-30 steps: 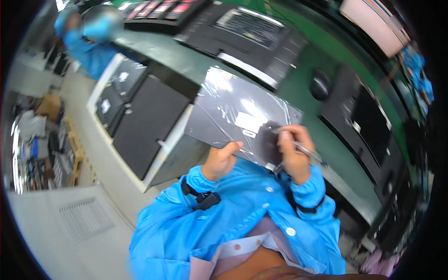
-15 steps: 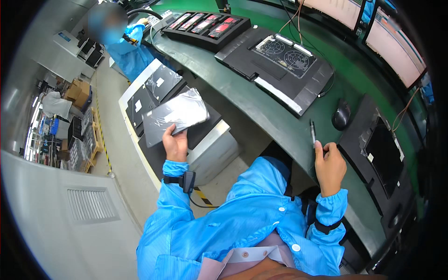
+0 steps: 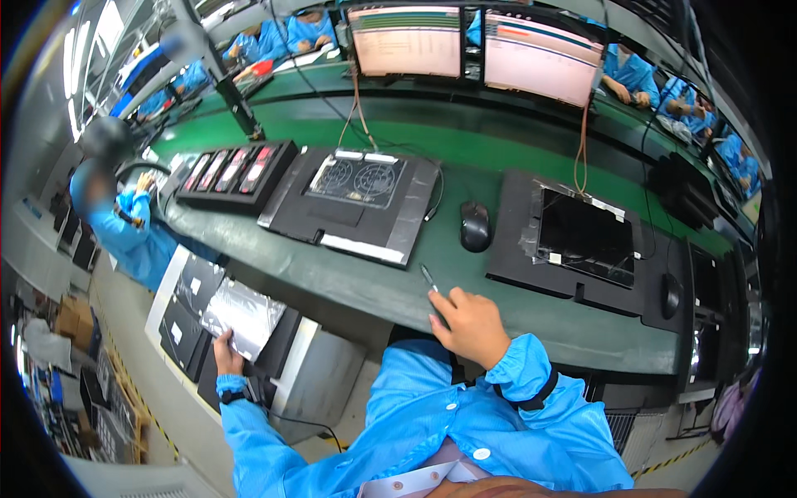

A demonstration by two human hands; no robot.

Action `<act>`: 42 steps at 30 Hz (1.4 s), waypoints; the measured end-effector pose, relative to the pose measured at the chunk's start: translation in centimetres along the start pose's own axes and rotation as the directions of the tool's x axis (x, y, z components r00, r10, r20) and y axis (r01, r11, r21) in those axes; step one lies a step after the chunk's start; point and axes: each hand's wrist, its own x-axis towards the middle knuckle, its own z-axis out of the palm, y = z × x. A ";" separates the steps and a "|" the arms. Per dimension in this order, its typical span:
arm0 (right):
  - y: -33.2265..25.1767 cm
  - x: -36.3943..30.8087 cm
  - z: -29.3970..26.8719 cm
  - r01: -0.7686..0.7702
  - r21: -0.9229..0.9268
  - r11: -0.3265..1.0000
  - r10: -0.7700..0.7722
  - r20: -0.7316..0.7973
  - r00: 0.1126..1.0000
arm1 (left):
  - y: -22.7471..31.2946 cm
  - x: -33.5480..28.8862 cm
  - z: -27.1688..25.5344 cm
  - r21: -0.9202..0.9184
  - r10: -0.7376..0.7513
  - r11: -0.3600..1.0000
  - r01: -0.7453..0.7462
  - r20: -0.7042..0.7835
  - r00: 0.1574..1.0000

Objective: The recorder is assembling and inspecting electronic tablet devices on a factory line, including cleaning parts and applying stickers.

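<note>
At the lower left, my left hand (image 3: pixel 228 355) is closed on the near edge of a flat display panel (image 3: pixel 246 322) wrapped in shiny clear film. The panel is tilted above dark foam pads (image 3: pixel 177 334) on a pale cart top. My right hand (image 3: pixel 471 325) is at the front of the green bench (image 3: pixel 374 286), fingers bent around the near end of a slim dark pen (image 3: pixel 427 277). The pen's far end points toward the bench's back; the hand hides the rest. Beyond it sits a black mouse (image 3: pixel 475 227).
A black fixture with a circle-patterned panel (image 3: pixel 357 180) lies left of the mouse, another with a dark screen (image 3: pixel 586 235) right. A black tray (image 3: pixel 237 176) holds several red-and-white pieces. Two monitors (image 3: pixel 405 41) stand behind. A co-worker (image 3: pixel 124 224) in blue is at left.
The view has swung right, bringing both monitors and more of the bench into sight. Both hands keep their hold, the left on the display panel, the right on the pen.
</note>
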 end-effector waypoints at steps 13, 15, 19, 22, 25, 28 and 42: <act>1.0 2.1 -2.0 -0.102 0.101 0.990 0.112 -0.101 0.989 | 1.3 -7.8 17.5 0.836 0.273 -0.527 0.155 -0.007 0.962; 2.9 3.6 -3.6 -0.114 0.007 0.993 0.114 -0.101 0.988 | -0.8 -12.5 24.2 0.907 0.379 -0.352 -0.229 0.362 0.851; 7.9 7.4 -3.4 -0.144 -0.038 0.989 0.129 -0.262 0.956 | -8.3 -15.3 34.0 0.480 0.469 0.063 -0.875 0.760 0.450; 10.5 8.2 -0.2 -0.149 -0.062 0.987 0.125 -0.286 0.950 | -12.8 -16.7 39.0 0.227 0.486 0.131 -0.965 0.834 0.262; 11.1 7.9 0.2 -0.156 -0.082 0.984 0.136 -0.209 0.968 | -15.4 -17.1 40.7 0.248 0.381 0.146 -0.958 0.879 0.286; 10.9 7.5 0.5 -0.182 -0.086 0.980 0.167 -0.154 0.974 | -15.7 -17.2 40.8 0.225 0.303 0.123 -0.966 0.919 0.253; 10.2 7.7 0.3 -0.223 -0.050 0.974 0.215 -0.133 0.967 | -15.6 -17.3 40.4 0.312 0.286 0.159 -0.937 0.894 0.346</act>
